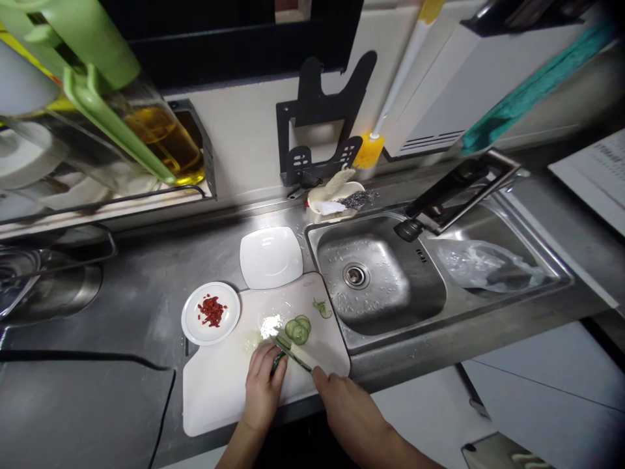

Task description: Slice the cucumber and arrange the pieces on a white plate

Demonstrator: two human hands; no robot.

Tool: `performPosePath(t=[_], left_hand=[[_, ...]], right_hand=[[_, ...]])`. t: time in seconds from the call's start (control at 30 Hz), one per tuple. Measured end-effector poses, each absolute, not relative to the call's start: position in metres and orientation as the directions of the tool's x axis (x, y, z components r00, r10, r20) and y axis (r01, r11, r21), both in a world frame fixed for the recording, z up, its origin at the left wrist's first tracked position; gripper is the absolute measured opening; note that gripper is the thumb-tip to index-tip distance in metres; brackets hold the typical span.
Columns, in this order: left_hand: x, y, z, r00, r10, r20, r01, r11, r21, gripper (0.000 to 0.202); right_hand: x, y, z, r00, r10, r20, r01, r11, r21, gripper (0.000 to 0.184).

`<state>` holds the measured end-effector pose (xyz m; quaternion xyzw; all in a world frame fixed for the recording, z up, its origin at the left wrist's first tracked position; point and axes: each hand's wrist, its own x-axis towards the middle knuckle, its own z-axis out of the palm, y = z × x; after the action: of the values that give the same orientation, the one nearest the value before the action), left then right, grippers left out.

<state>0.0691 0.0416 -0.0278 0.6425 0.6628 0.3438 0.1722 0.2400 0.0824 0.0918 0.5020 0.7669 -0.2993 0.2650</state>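
Head-worn view, forward and down over cutting board (215, 384)

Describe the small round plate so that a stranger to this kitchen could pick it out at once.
Start at the steel sink and go left across the white cutting board to its far left corner. The small plate sits there. Unlike the bare square plate behind the board, it is round and holds red chopped bits.
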Motion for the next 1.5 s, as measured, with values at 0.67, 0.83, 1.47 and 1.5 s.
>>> performPosePath(t=[0.67, 0.83, 1.47, 1.5], left_hand=[[0.067, 0.043, -0.027, -0.133, 0.971, 0.198, 0.726, -0.041, 0.687, 0.014], [0.067, 0.043, -0.028, -0.125, 0.974, 0.187, 0.718, -0.041, 0.694, 0.016], [0.066, 0.045, -0.029, -0.121, 0.978, 0.170, 0.705, -0.036, 0.708, 0.019], [0.066, 0.045, -0.029, -0.116, 0.979, 0.169, 0.705, -0.038, 0.708, 0.019]], right_hand=[[0.231, 0.086, 0.080, -0.399, 0.617, -0.678, 0.908, 0.371, -0.196, 0.046], [0.226, 0.090, 0.081, -0.396, 0.614, -0.683, 0.911, 0.355, -0.209, 0.042], [0.211, 0.097, 0.067, -0.379, 0.640, -0.669, 0.921, 0.332, -0.204, 0.039], [0.210, 0.097, 0.067, -0.383, 0.643, -0.663, 0.919, 0.335, -0.207, 0.039]])
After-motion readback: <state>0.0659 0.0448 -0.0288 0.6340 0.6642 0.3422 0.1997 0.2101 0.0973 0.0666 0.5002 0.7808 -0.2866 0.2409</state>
